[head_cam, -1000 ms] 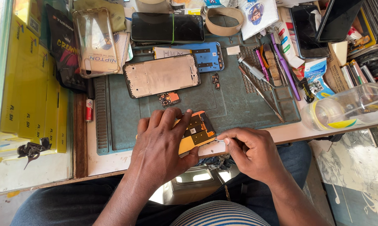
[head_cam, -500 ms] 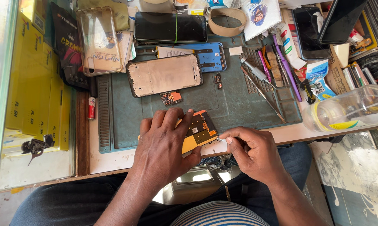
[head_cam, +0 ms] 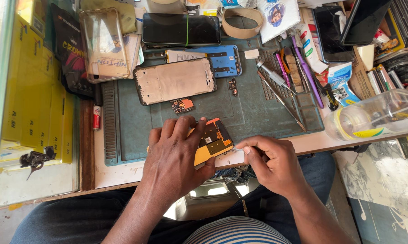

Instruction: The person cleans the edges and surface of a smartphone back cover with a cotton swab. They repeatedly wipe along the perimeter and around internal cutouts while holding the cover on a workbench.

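My left hand [head_cam: 177,158] lies over an opened orange phone body [head_cam: 213,142] at the front edge of the grey-green work mat [head_cam: 253,113], gripping it from above. The phone's dark inner board shows at the right end. My right hand [head_cam: 269,165] is pinched shut on a small thin metal tool [head_cam: 237,149] whose tip touches the phone's right edge. A bare phone frame [head_cam: 174,80] lies on the mat beyond, with a small orange-and-black circuit part [head_cam: 182,105] just below it.
A black phone [head_cam: 181,29], a blue phone back [head_cam: 224,58], a clear case [head_cam: 102,43], a tape ring [head_cam: 242,21], tweezers and screwdrivers [head_cam: 285,86] crowd the far side. A clear plastic tub [head_cam: 380,115] sits right. Yellow boxes [head_cam: 34,90] lie under glass on the left.
Both hands stay on the orange phone. The right hand's pinch has shifted slightly along the phone's edge; the view has moved a little.
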